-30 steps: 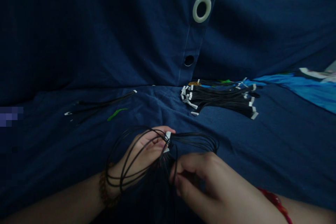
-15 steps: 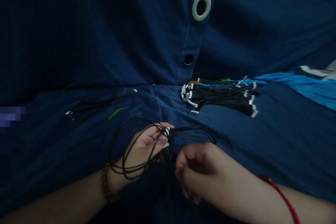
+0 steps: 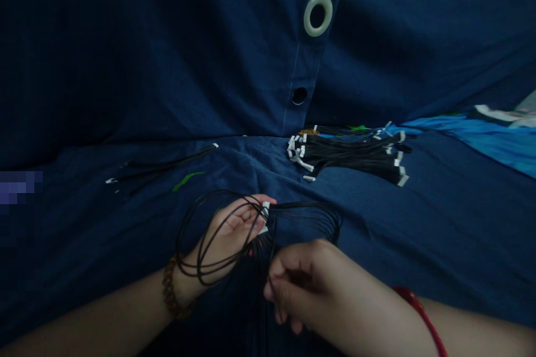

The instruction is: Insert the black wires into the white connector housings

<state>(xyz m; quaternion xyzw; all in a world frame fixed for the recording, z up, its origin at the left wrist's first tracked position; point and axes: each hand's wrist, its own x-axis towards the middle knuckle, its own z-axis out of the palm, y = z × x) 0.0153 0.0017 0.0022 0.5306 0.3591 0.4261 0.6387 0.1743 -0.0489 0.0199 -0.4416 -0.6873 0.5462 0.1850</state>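
My left hand (image 3: 234, 228) is closed around a bundle of black cables (image 3: 301, 207) near their white connectors (image 3: 265, 212). Thin cable loops hang over the wrist on one side and curve out to the right on the other. Lower and to the right, my right hand (image 3: 304, 276) has thumb and forefinger pinched together. A thin black wire from the bundle runs down to those fingertips. Below the connectors, the dark cable ends are hard to make out against the cloth.
A pile of black cables with white connectors (image 3: 355, 153) lies behind, to the right. A few loose cables (image 3: 176, 162) and a green strip (image 3: 187, 180) lie at left. Blue patterned fabric (image 3: 481, 131) is at far right; a dark blue curtain with a ring eyelet (image 3: 307, 17) hangs behind.
My right hand has moved left and slightly down, closer to the hanging wires, with its fingertips now at one. My left hand stays almost in place with the bundle.
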